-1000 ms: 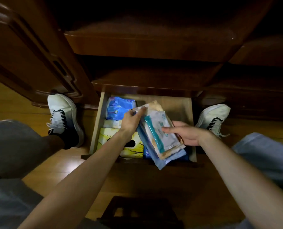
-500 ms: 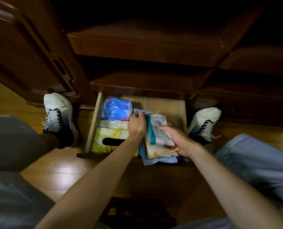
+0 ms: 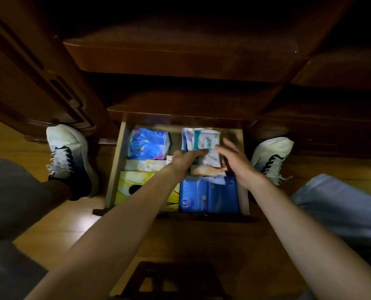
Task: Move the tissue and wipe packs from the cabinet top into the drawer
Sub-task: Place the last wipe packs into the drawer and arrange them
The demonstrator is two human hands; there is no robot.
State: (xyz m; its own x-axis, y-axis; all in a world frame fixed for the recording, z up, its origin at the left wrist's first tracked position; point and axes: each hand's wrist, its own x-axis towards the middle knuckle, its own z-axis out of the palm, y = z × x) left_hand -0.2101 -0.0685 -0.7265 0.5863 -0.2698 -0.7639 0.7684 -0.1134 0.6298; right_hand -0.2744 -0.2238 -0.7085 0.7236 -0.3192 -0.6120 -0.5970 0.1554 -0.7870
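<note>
The drawer (image 3: 117,161) is pulled out and already well filled: a yellow tissue box (image 3: 132,187) at its near left, a dark blue pack (image 3: 208,198) at its near right, a light blue pack (image 3: 147,144) at its far left. A stack of wipe packs (image 3: 204,141) is laid in the far right of the drawer, so the task appears mostly done; the cabinet top is too dark to be judged. The left hand (image 3: 184,159) is pressed on the stack's near edge, fingers flat. The right hand (image 3: 234,161) is held open just beside the stack, grasping nothing.
</note>
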